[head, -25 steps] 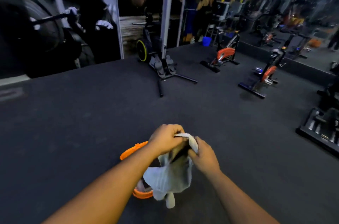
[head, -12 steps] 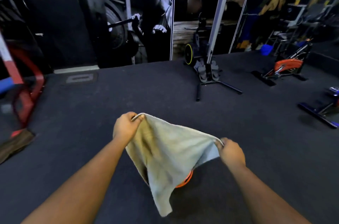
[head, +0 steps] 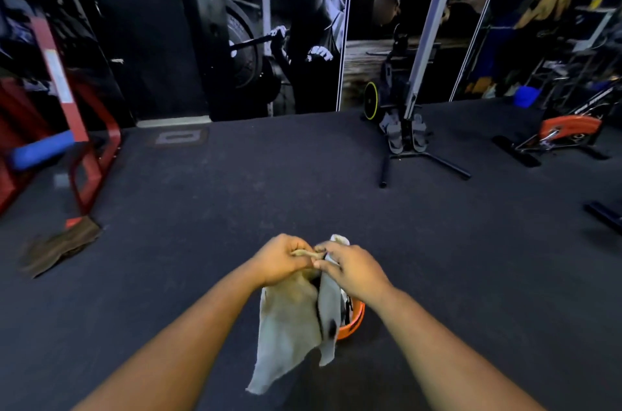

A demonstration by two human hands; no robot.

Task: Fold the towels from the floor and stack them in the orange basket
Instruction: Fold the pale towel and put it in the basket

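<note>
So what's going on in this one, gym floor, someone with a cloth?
A person is folding a pale towel in mid-air. The left hand and right hand meet at the top and pinch its upper edge together, so the cloth hangs doubled in front of the orange basket on the floor. It is not yet in the basket. A brown towel lies on the floor to the left, by the red frame.

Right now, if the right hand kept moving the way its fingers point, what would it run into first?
The right hand points leftward at the left hand, so it would likely meet that hand's fingers first, through the pale grey towel both are pinching at its top. Depth is hard to judge.
</note>
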